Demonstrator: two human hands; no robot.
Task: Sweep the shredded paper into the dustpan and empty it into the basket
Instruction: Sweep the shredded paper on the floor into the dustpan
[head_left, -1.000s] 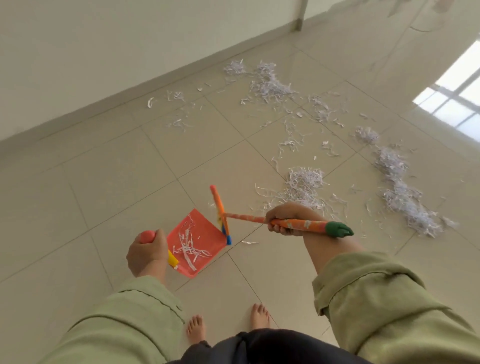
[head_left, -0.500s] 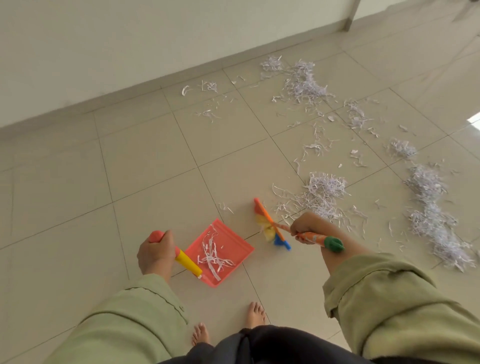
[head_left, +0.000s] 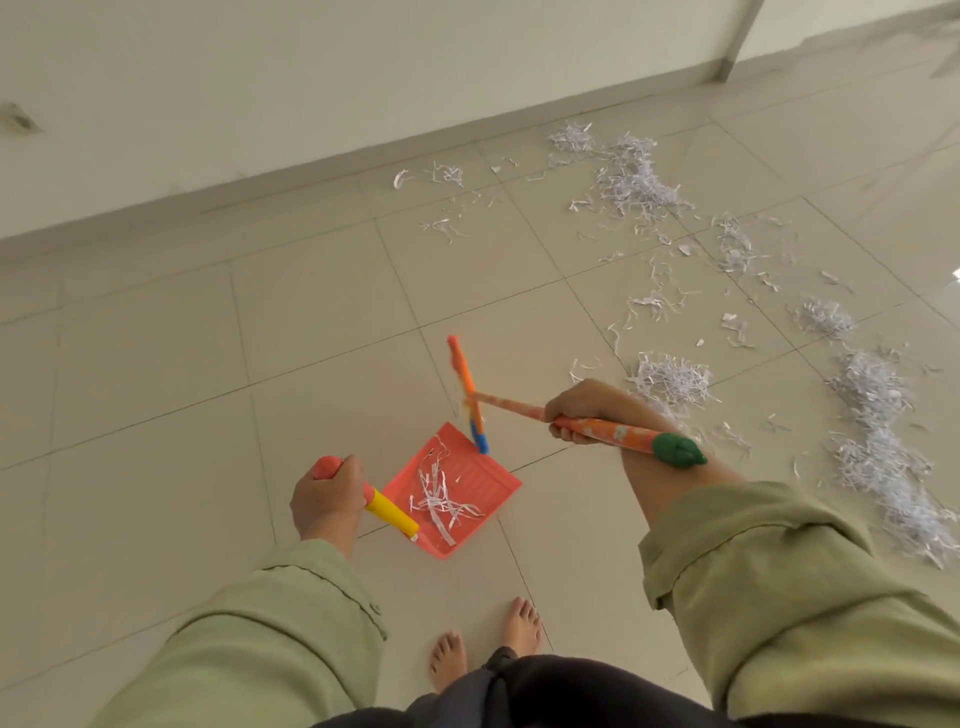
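Swung back over dustpan (head_left: 457, 488): broom (head_left: 467, 395), gripped mid-handle by right hand (head_left: 576, 410); left hand (head_left: 324, 499) clasping dustpan handle. Shredded paper (head_left: 670, 376): featherlight, flyaway.

Bare floor (head_left: 156, 395) lies open to my left and ahead as far as the wall (head_left: 260, 104). The dustpan (head_left: 457, 488) sits just before my feet (head_left: 483, 649), with the broom head (head_left: 467, 395) at its far edge. To my right, heaps of shredded paper (head_left: 883, 441) crowd the tiles, with thinner scraps toward the wall.
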